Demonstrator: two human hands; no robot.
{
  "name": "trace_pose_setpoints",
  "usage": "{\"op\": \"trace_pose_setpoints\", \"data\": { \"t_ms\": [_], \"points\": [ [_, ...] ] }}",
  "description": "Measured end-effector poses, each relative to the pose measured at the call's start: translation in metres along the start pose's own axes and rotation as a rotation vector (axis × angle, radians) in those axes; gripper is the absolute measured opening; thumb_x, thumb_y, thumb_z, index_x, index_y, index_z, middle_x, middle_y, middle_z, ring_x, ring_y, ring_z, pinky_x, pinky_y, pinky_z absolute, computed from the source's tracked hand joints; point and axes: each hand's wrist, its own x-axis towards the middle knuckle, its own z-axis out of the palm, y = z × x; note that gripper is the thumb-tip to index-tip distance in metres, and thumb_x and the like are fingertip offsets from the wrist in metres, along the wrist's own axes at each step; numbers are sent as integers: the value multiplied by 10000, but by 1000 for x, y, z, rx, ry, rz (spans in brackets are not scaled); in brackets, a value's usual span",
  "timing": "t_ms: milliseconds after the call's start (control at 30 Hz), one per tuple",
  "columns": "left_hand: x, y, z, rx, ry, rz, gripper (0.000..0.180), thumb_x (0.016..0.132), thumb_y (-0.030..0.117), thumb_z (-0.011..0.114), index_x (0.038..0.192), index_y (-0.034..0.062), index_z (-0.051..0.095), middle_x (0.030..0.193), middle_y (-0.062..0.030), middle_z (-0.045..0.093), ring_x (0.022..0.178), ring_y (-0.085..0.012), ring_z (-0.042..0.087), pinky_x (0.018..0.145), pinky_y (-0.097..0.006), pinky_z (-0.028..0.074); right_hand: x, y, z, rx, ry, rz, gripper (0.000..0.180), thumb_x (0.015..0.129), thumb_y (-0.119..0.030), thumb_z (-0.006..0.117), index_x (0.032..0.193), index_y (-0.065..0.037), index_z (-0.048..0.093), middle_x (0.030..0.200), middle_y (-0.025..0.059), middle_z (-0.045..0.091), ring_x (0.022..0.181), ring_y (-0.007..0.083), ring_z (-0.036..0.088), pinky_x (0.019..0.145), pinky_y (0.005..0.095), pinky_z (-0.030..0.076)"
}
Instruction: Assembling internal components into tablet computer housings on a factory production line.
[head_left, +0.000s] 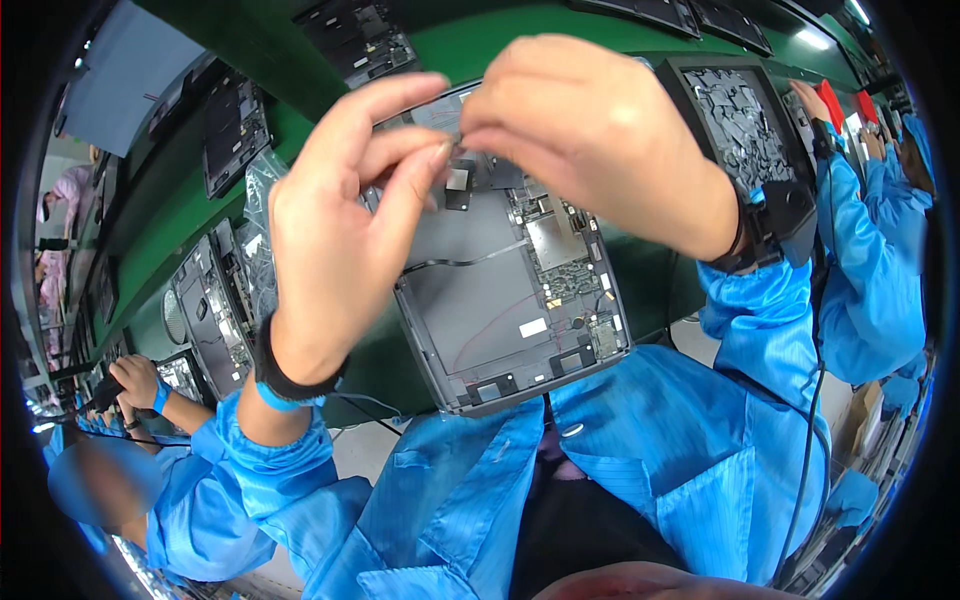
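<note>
An opened tablet-like device housing (470, 310) lies before me, with a green and silver circuit board (555, 245) along its right side. A flat black cable (450, 263) crosses its dark floor. Above its far part, my left hand (325, 220) pinches with thumb and fingers, its index finger stretched out. My right hand (600, 125) meets it there, fingertips pinched together. A tiny dark piece shows between the fingertips, too small to name. Just below them is a small black part with a silvery square (457, 182); whether it hangs from my fingers or lies in the housing, I cannot tell.
A black tray (683, 95) full of small dark parts stands at the right. More opened housings (235, 130) lie on the green bench (480, 35), beside a clear plastic bag (262, 195). Co-workers' hands (140, 383) are at work on both sides.
</note>
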Motion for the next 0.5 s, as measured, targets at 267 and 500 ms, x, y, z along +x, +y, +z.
{"op": "trace_pose_setpoints", "data": {
  "t_ms": [267,500],
  "points": [
    [78,-48,8,473,-125,216,157,829,78,621,926,-20,697,858,-205,685,804,-358,670,737,-390,532,-18,78,14,-167,-46,79,71,729,-107,705,738,-52,661,811,88,582,825,292,608,704,394,511],
    [94,-54,24,550,-238,159,140,805,94,654,890,2,717,828,-193,687,777,-350,670,710,-409,534,-16,76,27,-268,-178,110,70,720,-98,697,746,-42,664,827,94,593,841,286,616,721,395,528]
  ]
}}
